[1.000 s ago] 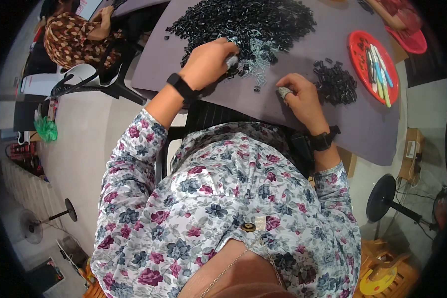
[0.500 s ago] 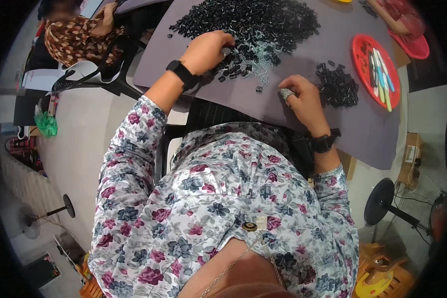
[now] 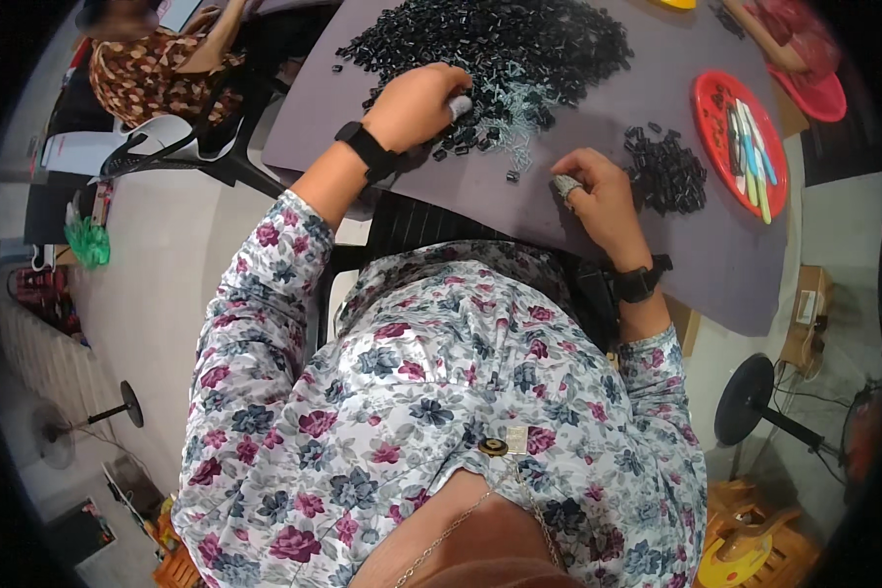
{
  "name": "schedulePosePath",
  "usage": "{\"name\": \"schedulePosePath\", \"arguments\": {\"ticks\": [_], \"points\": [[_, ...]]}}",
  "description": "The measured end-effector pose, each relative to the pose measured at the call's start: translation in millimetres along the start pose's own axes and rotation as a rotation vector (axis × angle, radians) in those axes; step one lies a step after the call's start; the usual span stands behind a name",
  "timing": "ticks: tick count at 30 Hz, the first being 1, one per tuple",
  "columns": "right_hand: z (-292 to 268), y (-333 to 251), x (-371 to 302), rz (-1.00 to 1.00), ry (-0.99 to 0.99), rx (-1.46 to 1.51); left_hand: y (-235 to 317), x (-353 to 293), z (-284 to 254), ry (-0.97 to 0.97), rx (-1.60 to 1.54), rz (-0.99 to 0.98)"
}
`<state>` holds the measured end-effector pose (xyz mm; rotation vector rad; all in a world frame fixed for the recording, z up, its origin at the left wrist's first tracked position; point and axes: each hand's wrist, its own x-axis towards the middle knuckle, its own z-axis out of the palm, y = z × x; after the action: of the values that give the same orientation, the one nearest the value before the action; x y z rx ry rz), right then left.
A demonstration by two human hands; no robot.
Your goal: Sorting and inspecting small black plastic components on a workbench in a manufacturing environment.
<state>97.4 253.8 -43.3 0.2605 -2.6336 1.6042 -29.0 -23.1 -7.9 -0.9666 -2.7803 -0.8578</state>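
Note:
My left hand (image 3: 419, 105) reaches over the near-left side of a large heap of small black cylindrical parts (image 3: 519, 39). Its fingers curl down to the heap, and a pale grey wrap covers the thumb; whatever the fingertips hold is hidden. Small clear, pale pieces (image 3: 519, 108) lie scattered over the heap's near part. My right hand (image 3: 600, 191) rests at the table's near edge, fingers bent in toward a thumb with a grey patterned wrap. Anything in that grip is too small to make out. Beside it sits a smaller pile of black parts (image 3: 664, 169).
A red oval tray (image 3: 704, 98) with several white, blue and green-handled tools stands at the right of the grey-covered table (image 3: 720, 260). Co-workers sit at the far left (image 3: 162, 78) and far right (image 3: 789, 34). A black chair (image 3: 230, 162) stands to the left.
My left hand has shifted slightly to the right over the heap, showing more of its wrapped thumb. My right hand stays nearly still. The left co-worker's arm has lifted.

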Motion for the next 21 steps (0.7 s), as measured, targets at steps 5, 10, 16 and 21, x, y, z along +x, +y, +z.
{"name": "schedulePosePath", "arguments": {"ticks": [5,10,16,21], "points": [[1,-4,-1,0.029,0.021,0.044,4,4,9,-0.047,-0.04,0.121],[2,-2,0,0.014,0.023,0.036,-7,1,-4,-0.024,-0.348,-0.04],[2,-5,-1,0.016,0.027,0.027,-41,-9,-28,0.107,0.204,-0.181],[1,-9,-1,0.016,0.025,0.018,-42,-12,-17,0.016,0.153,-0.153]]}}
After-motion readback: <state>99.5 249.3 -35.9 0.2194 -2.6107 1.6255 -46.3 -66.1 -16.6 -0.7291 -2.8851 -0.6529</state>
